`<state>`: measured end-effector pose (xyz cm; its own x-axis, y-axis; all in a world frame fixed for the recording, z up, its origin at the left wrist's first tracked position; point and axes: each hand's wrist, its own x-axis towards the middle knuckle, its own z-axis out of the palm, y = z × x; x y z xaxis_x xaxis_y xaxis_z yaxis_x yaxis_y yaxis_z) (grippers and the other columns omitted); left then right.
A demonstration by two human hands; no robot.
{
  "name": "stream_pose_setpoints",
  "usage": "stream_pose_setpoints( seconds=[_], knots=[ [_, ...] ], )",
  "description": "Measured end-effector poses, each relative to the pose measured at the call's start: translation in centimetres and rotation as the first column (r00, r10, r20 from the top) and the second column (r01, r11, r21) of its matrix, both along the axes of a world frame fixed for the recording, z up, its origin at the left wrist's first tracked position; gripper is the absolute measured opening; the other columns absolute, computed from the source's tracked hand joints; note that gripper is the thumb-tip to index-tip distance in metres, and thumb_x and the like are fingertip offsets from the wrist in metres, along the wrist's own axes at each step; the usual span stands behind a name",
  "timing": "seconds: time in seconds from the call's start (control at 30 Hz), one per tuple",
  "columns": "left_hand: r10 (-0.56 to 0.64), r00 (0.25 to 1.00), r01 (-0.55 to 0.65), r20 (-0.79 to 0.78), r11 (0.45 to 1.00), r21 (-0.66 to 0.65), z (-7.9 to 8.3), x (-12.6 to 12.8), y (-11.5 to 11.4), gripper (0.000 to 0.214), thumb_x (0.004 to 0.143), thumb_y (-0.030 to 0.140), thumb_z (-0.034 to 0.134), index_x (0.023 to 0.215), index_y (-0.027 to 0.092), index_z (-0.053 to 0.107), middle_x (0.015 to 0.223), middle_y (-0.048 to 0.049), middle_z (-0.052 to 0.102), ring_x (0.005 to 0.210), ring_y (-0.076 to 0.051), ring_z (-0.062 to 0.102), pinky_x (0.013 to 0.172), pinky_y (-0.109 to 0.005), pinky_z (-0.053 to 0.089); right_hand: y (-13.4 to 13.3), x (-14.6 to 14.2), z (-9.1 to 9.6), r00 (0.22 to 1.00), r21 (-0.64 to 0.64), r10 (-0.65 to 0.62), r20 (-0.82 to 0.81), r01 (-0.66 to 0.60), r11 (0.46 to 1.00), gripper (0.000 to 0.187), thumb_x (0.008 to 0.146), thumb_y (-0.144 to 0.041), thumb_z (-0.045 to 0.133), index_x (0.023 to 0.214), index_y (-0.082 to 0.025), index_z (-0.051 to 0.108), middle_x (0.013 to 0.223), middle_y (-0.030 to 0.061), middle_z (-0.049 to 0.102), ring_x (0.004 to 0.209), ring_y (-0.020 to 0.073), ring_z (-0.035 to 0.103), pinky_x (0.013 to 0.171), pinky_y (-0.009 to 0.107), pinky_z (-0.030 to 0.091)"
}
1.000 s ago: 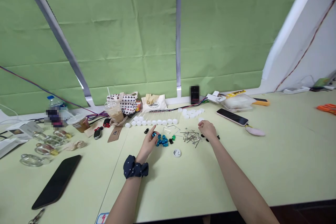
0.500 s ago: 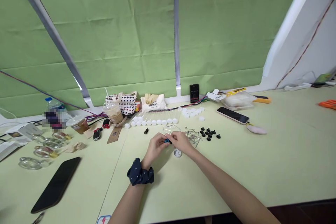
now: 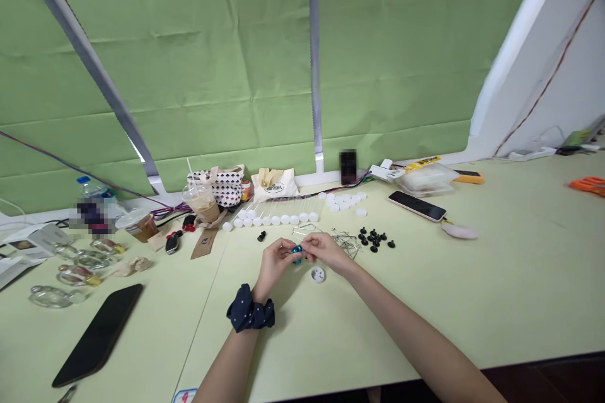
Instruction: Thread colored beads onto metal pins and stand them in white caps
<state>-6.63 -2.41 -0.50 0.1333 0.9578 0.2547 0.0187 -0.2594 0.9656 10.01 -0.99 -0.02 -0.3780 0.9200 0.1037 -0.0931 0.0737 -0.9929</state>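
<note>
The left hand [image 3: 273,261] and the right hand [image 3: 326,250] met just above the table [image 3: 472,302], fingertips drawn in narrow around a small blue bead [image 3: 297,250] pinched between them. A thing that small gives no room for a fuller grip, so only thumb and fingertips of each hand closed on it, and it was held slightly clear of the tabletop, where both hands could reach it from opposite sides. The bead was too tiny in the head view to tell whether it was one piece or two pressed together. A dark scrunchie [image 3: 250,316] sat on the left wrist. The loose parts lay in separate groups within easy reach, sorted by kind: a single white cap [image 3: 317,274] just below the hands, a tangle of metal pins [image 3: 347,242] beside the right hand, a cluster of black pieces [image 3: 375,240] beyond those, and a row of white caps [image 3: 274,219] lined up farther back. A black phone [image 3: 97,334] lay face down well apart on the left.
</note>
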Motion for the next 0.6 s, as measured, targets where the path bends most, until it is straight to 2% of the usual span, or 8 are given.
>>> stream_pose_setpoints(
  seconds=[0.1, 0.23, 0.3, 0.37, 0.43, 0.5, 0.57, 0.6],
  knots=[
    [0.013, 1.000, -0.013, 0.010, 1.000, 0.007, 0.00, -0.13, 0.07, 0.027, 0.061, 0.028, 0.075, 0.075, 0.014, 0.057, 0.078, -0.0037, 0.062, 0.070, -0.015, 0.062, 0.068, -0.028, 0.051, -0.06, 0.13, 0.44, 0.994, 0.030, -0.059, -0.096, 0.062, 0.998, 0.038, 0.061, -0.038, 0.075, 0.090, -0.021, 0.057, 0.092, 0.0026, 0.062, 0.071, 0.0135, 0.061, 0.056, 0.023, 0.047],
    [-0.001, 1.000, 0.001, -0.014, 1.000, -0.002, -0.21, -0.12, 0.10, 0.029, 0.060, 0.029, 0.076, 0.075, 0.014, 0.057, 0.077, -0.0044, 0.063, 0.072, -0.017, 0.062, 0.068, -0.029, 0.051, -0.22, -0.20, 0.47, 0.997, -0.084, -0.064, 0.036, 0.067, 0.994, 0.031, 0.076, -0.049, 0.055, 0.078, -0.019, 0.055, 0.062, 0.0004, 0.058, 0.046, 0.0119, 0.053, 0.041, 0.023, 0.040],
    [-0.001, 1.000, 0.001, -0.018, 1.000, -0.015, -0.30, -0.08, 0.11, 0.030, 0.060, 0.030, 0.076, 0.075, 0.014, 0.057, 0.076, -0.0046, 0.063, 0.071, -0.017, 0.062, 0.067, -0.030, 0.051, -0.34, -0.32, 0.52, 0.997, -0.002, -0.050, 0.056, 0.050, 0.999, 0.025, 0.074, -0.043, 0.059, 0.073, -0.018, 0.055, 0.060, 0.0003, 0.057, 0.050, 0.0122, 0.054, 0.044, 0.023, 0.042],
    [0.008, 1.000, -0.008, -0.010, 1.000, -0.024, -0.30, -0.09, 0.13, 0.029, 0.060, 0.029, 0.076, 0.075, 0.013, 0.057, 0.076, -0.0042, 0.063, 0.070, -0.016, 0.062, 0.067, -0.029, 0.051, -0.43, -0.32, 0.68, 0.995, 0.126, -0.101, -0.005, 0.101, 0.987, 0.024, 0.064, -0.030, 0.069, 0.081, -0.019, 0.056, 0.082, 0.0024, 0.062, 0.072, 0.0145, 0.060, 0.057, 0.023, 0.046],
    [0.015, 1.000, -0.015, -0.001, 1.000, -0.021, -0.23, -0.12, 0.13, 0.028, 0.060, 0.028, 0.076, 0.074, 0.013, 0.057, 0.075, -0.0036, 0.062, 0.069, -0.015, 0.062, 0.067, -0.029, 0.051, -0.42, -0.27, 0.81, 0.986, 0.140, -0.158, -0.045, 0.163, 0.977, 0.032, 0.063, -0.028, 0.070, 0.091, -0.022, 0.055, 0.096, 0.0024, 0.061, 0.083, 0.0156, 0.060, 0.061, 0.023, 0.047],
    [0.012, 1.000, -0.012, -0.001, 1.000, -0.013, -0.15, -0.13, 0.11, 0.027, 0.060, 0.026, 0.076, 0.074, 0.013, 0.057, 0.075, -0.0035, 0.062, 0.069, -0.015, 0.062, 0.067, -0.028, 0.051, -0.35, -0.23, 0.79, 0.988, 0.028, -0.155, 0.024, 0.155, 0.988, 0.024, 0.073, -0.040, 0.061, 0.086, -0.021, 0.056, 0.079, 0.0026, 0.062, 0.065, 0.0152, 0.060, 0.050, 0.023, 0.044],
    [0.005, 1.000, -0.005, 0.000, 1.000, -0.011, -0.12, -0.12, 0.10, 0.027, 0.060, 0.025, 0.076, 0.075, 0.013, 0.057, 0.076, -0.0036, 0.062, 0.069, -0.015, 0.062, 0.066, -0.028, 0.051, -0.29, -0.21, 0.69, 0.991, -0.051, -0.090, 0.095, 0.096, 0.994, 0.033, 0.078, -0.050, 0.051, 0.074, -0.018, 0.056, 0.058, 0.0007, 0.056, 0.045, 0.0127, 0.051, 0.040, 0.023, 0.038],
    [0.005, 1.000, -0.005, 0.003, 1.000, -0.012, -0.13, -0.13, 0.10, 0.027, 0.060, 0.025, 0.076, 0.075, 0.013, 0.057, 0.076, -0.0035, 0.062, 0.069, -0.015, 0.062, 0.066, -0.028, 0.051, -0.27, -0.20, 0.64, 0.993, -0.037, -0.065, 0.094, 0.068, 0.997, 0.034, 0.076, -0.051, 0.053, 0.071, -0.018, 0.056, 0.057, 0.0004, 0.055, 0.043, 0.0118, 0.049, 0.041, 0.023, 0.038]
  ],
)
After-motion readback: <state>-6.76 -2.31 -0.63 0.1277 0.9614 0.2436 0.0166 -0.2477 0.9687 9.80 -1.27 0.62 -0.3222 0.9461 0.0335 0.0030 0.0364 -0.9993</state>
